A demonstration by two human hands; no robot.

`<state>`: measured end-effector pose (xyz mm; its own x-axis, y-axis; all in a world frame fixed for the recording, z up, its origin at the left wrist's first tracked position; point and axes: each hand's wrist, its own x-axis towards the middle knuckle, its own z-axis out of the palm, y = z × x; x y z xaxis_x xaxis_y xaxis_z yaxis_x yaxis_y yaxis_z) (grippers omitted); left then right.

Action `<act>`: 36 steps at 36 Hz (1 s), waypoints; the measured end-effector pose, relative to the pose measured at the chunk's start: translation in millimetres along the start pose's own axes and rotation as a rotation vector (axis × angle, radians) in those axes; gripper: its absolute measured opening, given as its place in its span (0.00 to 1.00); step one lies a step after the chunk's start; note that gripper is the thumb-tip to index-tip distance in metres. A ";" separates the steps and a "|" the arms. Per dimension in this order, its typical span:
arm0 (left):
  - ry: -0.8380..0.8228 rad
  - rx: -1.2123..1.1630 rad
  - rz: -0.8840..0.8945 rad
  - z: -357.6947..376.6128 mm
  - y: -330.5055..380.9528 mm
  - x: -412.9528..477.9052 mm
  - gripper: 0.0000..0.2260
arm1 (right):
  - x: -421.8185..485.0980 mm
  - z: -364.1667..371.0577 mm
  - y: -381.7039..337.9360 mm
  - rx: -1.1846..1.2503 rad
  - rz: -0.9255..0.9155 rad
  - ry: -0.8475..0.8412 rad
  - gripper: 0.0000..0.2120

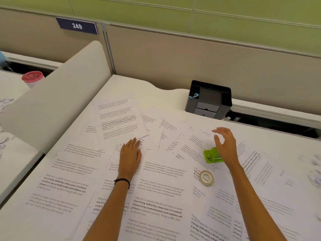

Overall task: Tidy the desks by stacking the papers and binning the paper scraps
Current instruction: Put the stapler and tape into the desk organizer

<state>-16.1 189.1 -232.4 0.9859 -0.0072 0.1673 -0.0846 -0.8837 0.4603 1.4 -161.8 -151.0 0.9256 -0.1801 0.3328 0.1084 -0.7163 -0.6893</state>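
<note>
Blur smears the right edge, so the paper scraps [314,180] there read to us only as pale crumpled lumps. More crumpled bits [5,103] lie on the next desk at far left, cut off by the frame. A green gadget [211,154] sits partly behind the R hand [225,146]; we can't tell exactly what it is.

The white desk [156,87] is covered w/ printed papers [161,180], loose and overlapping at all angles. A tape roll [206,178] lies on them near the green gadget. A black organiser [208,101] stands at the back edge. A curved divider [57,101] separates the next desk, where a red-lidded cup [32,78] stands. A plate [77,26] marked 249 hangs on the beige partition, w/ green wall above.

The L hand [130,157] lies flat, fingers straight, pressing on the papers mid-desk. The R hand is spread, fingers loosely curved, gripping nothing; we can't tell if it touches the gadget.
</note>
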 end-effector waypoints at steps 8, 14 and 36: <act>-0.013 0.019 -0.002 -0.7 1.2 -1.0 0.21 | -30.3 -23.6 28.8 0.021 0.286 0.010 0.13; 0.002 0.021 0.019 2.7 -2.9 0.2 0.19 | -33.9 -33.2 40.2 0.048 0.489 -0.137 0.16; 0.000 0.041 0.022 3.5 -3.2 -1.2 0.18 | -20.3 -33.5 46.3 -0.005 0.525 -0.331 0.12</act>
<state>-16.5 190.2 -237.1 0.9837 -0.0271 0.1775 -0.1007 -0.9016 0.4206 -24.5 -213.9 -168.0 0.9183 -0.2914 -0.2678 -0.3931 -0.5923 -0.7034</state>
